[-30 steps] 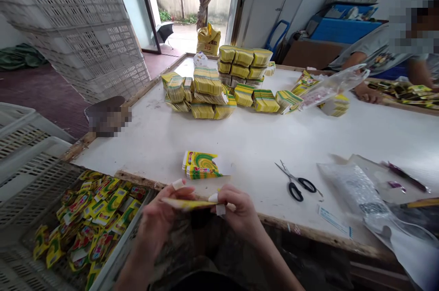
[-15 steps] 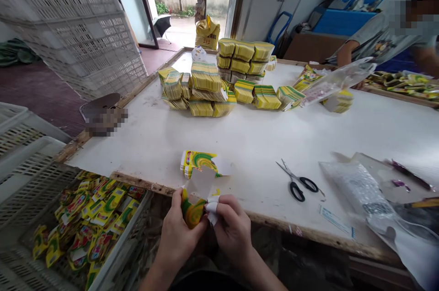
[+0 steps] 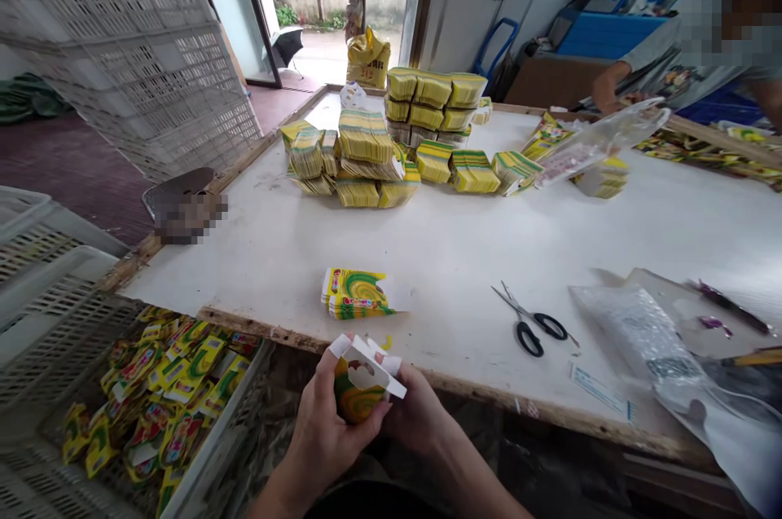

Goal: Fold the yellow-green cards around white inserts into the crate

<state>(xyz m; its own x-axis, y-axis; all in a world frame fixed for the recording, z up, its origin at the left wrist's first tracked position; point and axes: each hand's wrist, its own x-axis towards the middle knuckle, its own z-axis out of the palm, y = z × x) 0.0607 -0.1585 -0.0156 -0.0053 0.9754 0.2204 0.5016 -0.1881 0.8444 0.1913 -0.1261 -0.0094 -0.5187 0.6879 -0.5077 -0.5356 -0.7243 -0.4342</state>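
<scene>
Carton (image 3: 358, 403): sat between both hands at the near edge of the table (image 3: 464, 250), open end up, white rim slanting from upper left to lower right; the left hand covered more of it.
Left hand (image 3: 321, 413): pinched the carton, fingers along its left side, thumb across the printed front.
Right hand (image 3: 421, 413): curled against the carton's right side, by a stiff white flap; its inner fingers were hidden, so whether it gripped could not be told.
Crate (image 3: 221, 431): latticed white plastic, lower left, heaped with printed cartons (image 3: 189, 389).
Flat stack (image 3: 354, 291): thin glossy card, yellow with a green swirl, just beyond the hands.
Scissors (image 3: 529, 315): black looped handles, metal blades slightly parted, right of the stack.
Bubble wrap (image 3: 641, 323): crinkled, clear, farther right.
Bundles (image 3: 366, 136): tightly packed card, ridged edges, piled toward the far side.
Plastic bag (image 3: 611, 136): limp, translucent, right of the bundles.
Sack (image 3: 368, 67): bulging, yellow, near the doorway.
</scene>
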